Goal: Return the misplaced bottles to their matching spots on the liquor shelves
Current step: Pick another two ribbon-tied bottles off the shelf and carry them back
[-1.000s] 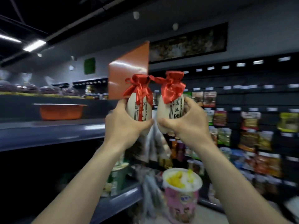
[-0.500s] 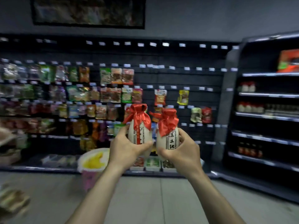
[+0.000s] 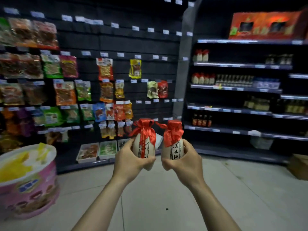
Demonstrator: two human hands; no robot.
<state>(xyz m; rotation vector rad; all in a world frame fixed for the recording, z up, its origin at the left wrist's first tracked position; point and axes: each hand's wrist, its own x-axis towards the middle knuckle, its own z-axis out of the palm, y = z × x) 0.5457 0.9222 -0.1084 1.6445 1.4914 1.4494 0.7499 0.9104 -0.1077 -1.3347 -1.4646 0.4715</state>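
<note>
My left hand (image 3: 128,161) grips a white ceramic bottle (image 3: 144,144) with a red cloth cap and ribbon. My right hand (image 3: 185,161) grips a second white bottle (image 3: 173,145) of the same kind, black characters facing me. Both are upright, side by side at chest height over the aisle floor. On the liquor shelves (image 3: 236,65) at the right, matching red-capped white bottles stand in two groups: a small group (image 3: 200,55) on an upper shelf and a row (image 3: 202,78) one shelf lower. Dark bottles fill other spots.
A black wall of hanging snack packets (image 3: 66,94) covers the left and centre. A pink round display tub (image 3: 28,182) stands at the lower left. A red gift box (image 3: 265,25) sits on the top shelf. A cardboard box (image 3: 298,165) lies on the floor at right.
The view has swung right and closer: the liquor shelves now fill the right side, the snack wall looms larger. Both hands still hold the bottles together in front of me.
</note>
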